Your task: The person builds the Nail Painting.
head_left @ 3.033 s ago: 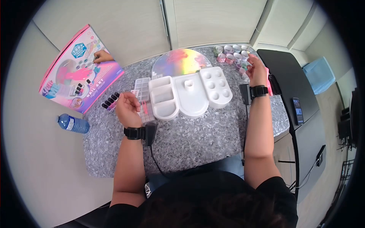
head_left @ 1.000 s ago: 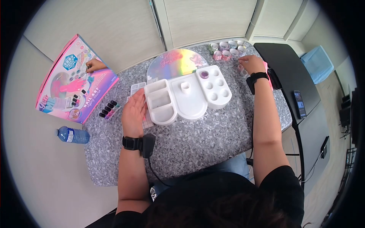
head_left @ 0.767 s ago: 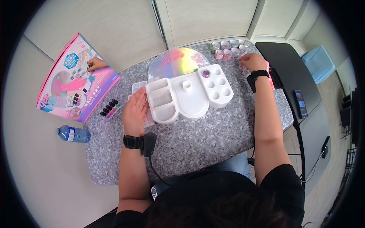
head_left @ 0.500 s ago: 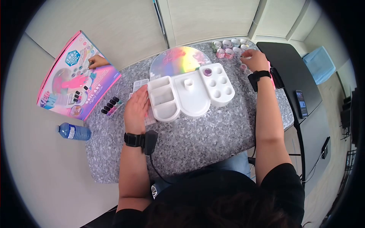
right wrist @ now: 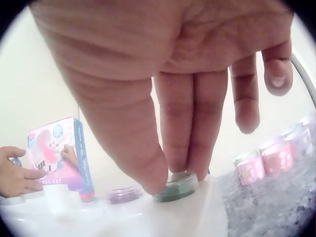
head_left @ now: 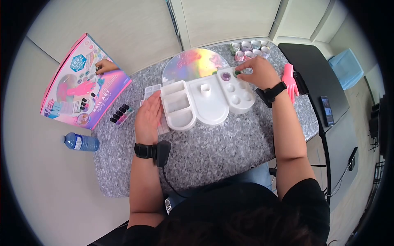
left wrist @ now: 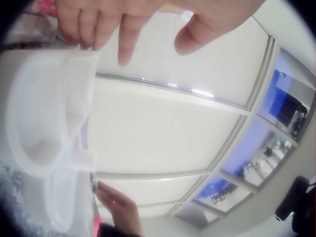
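Note:
My right hand pinches a small round green pot between thumb and fingers, at the top right well of the white tray. A purple pot sits in the well beside it. The other wells in that section hold nothing visible. My left hand lies against the left side of the tray's three-compartment section, fingers straight. In the left wrist view, the left hand's fingers reach down by the tray's edge.
Several small pots stand at the back right, with a pink hand model nearer the right edge. A holographic board is behind the tray. To the left are nail polish bottles, a box and a water bottle.
My right hand has gone from the pots at the right to the tray's wells, bringing the green pot. The purple pot has appeared in the tray since the earliest frame. My left hand has moved against the tray.

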